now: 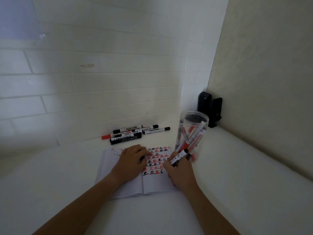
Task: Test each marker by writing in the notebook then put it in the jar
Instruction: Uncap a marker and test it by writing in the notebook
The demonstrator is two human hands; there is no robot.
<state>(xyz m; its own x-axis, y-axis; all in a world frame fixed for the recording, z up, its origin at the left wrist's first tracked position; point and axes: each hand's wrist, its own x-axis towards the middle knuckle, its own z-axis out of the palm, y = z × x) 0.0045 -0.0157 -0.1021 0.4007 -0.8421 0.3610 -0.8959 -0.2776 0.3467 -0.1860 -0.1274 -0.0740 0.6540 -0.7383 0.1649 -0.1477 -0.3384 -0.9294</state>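
1. White paper made up the open notebook, which lay on the white table in front of the person; its right page carried rows of red and black written marks.
2. The right hand gripped a white marker with a black end, fingers curled round the barrel, tip down at the right edge of the written page.
3. The marker leaned up and to the right, its upper end just beside the base of the jar.
4. The left hand rested on the notebook near the centre fold, fingers bent down onto the page; a small dark thing showed under the fingertips, but whether the hand held it could not be told.
5. The clear plastic jar stood upright, lid off, just right of the notebook, holding several red and black markers leaning at mixed angles.
6. A loose pile of markers lay beyond the notebook near the tiled wall, most with black caps, one with a red cap.
7. A black device stood in the corner behind the jar.
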